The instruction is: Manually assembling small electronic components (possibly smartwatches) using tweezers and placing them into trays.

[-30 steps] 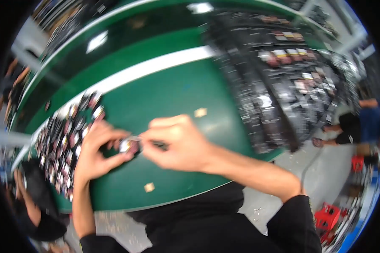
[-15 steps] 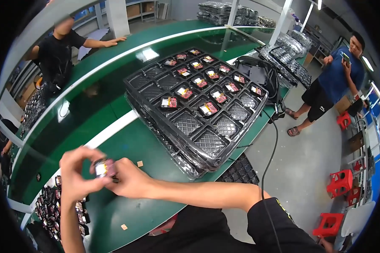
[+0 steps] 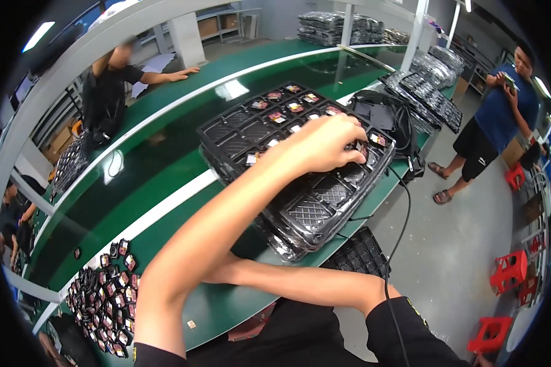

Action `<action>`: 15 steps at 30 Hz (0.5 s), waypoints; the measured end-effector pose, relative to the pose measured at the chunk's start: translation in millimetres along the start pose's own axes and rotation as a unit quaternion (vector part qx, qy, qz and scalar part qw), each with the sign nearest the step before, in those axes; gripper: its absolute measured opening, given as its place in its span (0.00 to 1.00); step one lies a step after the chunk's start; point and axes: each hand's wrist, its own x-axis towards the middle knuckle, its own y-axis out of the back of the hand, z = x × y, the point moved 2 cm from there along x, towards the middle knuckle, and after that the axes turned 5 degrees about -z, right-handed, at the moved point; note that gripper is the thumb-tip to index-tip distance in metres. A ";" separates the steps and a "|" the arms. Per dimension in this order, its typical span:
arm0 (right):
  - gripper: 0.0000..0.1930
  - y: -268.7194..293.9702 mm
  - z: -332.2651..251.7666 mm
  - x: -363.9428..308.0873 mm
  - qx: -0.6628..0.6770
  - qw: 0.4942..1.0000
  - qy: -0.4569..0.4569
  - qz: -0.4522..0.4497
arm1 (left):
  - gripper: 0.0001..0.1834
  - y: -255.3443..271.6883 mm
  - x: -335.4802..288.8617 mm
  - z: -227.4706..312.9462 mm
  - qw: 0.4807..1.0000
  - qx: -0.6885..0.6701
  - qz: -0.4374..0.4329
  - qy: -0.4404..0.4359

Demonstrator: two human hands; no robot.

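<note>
My left hand reaches across to the right side of a black plastic tray with square pockets. Its fingers are closed around a small black device with a pinkish-red label, low over a pocket. Similar labelled devices sit in several pockets of the tray, some of them covered by my left forearm. The near pockets show bare crosshatched bottoms. My right hand lies mostly behind my left forearm, near the table's front edge; its fingers are hidden.
A heap of the same labelled devices lies at the left on the green table. Behind the tray are a black bag and wrapped tray stacks. A black cable hangs at the right. One person stands right, another across the bench.
My left hand has swung from the left, beside my right hand, over to the tray with the device. My right hand has slipped behind my left forearm. The view has shifted slightly.
</note>
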 end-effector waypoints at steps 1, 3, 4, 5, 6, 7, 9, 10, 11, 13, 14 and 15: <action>0.17 0.1 -4.0 1.3 0.005 1.000 0.007 -0.009 | 0.23 -3.0 3.1 -1.9 0.997 -0.002 -0.054 0.055; 0.17 1.7 -8.1 5.5 -0.022 0.998 -0.038 -0.041 | 0.20 -3.0 -6.6 -8.6 0.997 -0.020 -0.048 0.056; 0.17 1.5 -8.7 10.3 -0.010 0.998 -0.028 -0.055 | 0.19 -1.9 -16.1 -13.3 0.996 -0.027 -0.048 0.064; 0.17 1.7 -7.6 16.3 -0.031 0.996 -0.049 -0.074 | 0.18 -0.3 -26.7 -16.8 0.997 -0.038 -0.019 0.067; 0.18 -0.5 -5.8 18.6 -0.056 0.992 -0.068 -0.091 | 0.16 4.3 -34.7 -18.4 0.999 -0.022 0.016 0.030; 0.17 -3.9 0.5 16.6 -0.114 0.993 0.013 -0.040 | 0.16 14.9 -45.9 -17.9 0.999 -0.024 0.026 0.036; 0.14 0.2 3.6 6.8 -0.077 0.997 0.029 0.010 | 0.16 30.4 -65.6 -12.7 0.998 -0.009 0.064 0.029; 0.12 2.2 -4.6 10.9 0.018 0.999 -0.026 -0.008 | 0.16 42.8 -85.1 -14.6 0.996 0.023 0.088 0.025; 0.10 5.3 -8.3 10.7 -0.028 1.000 -0.013 -0.001 | 0.15 56.1 -105.9 -16.4 0.994 0.038 0.097 0.024; 0.08 5.0 -16.4 11.7 -0.081 0.997 0.002 0.000 | 0.15 76.0 -162.1 -34.1 0.984 0.088 0.128 0.091; 0.08 3.4 -19.7 12.4 -0.089 0.996 0.001 -0.007 | 0.15 87.3 -196.2 -39.6 0.977 0.094 0.132 0.137; 0.08 1.6 -22.6 12.0 -0.103 0.995 0.005 -0.009 | 0.14 94.3 -232.2 -46.5 0.968 0.097 0.140 0.182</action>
